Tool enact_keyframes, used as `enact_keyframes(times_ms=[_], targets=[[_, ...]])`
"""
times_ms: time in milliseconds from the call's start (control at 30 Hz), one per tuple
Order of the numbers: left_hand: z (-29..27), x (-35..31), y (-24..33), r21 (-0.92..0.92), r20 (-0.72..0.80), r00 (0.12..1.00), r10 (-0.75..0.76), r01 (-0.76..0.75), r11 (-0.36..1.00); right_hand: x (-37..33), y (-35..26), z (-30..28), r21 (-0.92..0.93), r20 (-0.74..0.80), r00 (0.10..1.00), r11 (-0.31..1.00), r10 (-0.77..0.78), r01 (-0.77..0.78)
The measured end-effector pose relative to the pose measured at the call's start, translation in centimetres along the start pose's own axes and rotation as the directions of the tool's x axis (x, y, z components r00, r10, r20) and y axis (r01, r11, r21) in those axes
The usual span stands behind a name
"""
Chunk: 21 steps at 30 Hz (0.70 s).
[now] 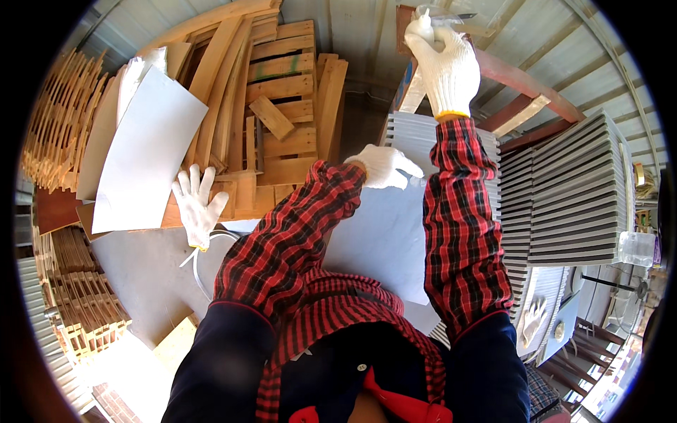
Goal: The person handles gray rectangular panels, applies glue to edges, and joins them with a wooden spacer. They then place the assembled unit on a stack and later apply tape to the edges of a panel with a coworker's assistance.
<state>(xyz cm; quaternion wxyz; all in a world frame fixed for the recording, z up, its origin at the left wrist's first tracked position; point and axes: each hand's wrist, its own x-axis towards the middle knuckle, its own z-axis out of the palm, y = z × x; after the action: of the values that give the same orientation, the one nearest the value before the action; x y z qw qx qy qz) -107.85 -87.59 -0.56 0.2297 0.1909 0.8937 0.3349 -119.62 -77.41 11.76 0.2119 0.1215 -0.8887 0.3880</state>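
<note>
Both my hands wear white knit gloves. My left hand [383, 168] is low over a smooth grey sheet [381, 236], finger and thumb stretched out and apart, with nothing plainly held. Farther off on the right, my right hand [448, 67] is raised with its fingers curled closed beside a reddish-brown frame [515, 69]. Around its fingertips are a clear plastic piece and a thin dark strip; what the fingers grip cannot be made out. Under the grey sheet, the ribbed edges of a stack of grey panels [412, 127] show.
A spare white glove [199, 204] lies at the left by wooden pallets [285, 92] and a white sheet [148, 151]. Stacked grey ribbed panels [575, 201] stand at the right. Another glove [534, 321] lies on a nearer stack. Bundled wood slats [67, 127] fill the far left.
</note>
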Motion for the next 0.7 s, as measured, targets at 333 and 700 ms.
enact_keyframes(times_ms=[333, 700], targets=[[0.4, 0.4, -0.9, 0.027, 0.024, 1.0, 0.01, -0.011, 1.0, -4.7, 2.6, -9.2, 0.347, 0.256, 0.963, 0.921, 0.088, -0.176], [-0.3, 0.6, 0.2, -0.048, 0.088, 0.996, -0.005, 0.009, 0.999, -21.0, 13.4, -13.0, 0.18, 0.708, 0.591, 0.71, 0.387, -0.681]])
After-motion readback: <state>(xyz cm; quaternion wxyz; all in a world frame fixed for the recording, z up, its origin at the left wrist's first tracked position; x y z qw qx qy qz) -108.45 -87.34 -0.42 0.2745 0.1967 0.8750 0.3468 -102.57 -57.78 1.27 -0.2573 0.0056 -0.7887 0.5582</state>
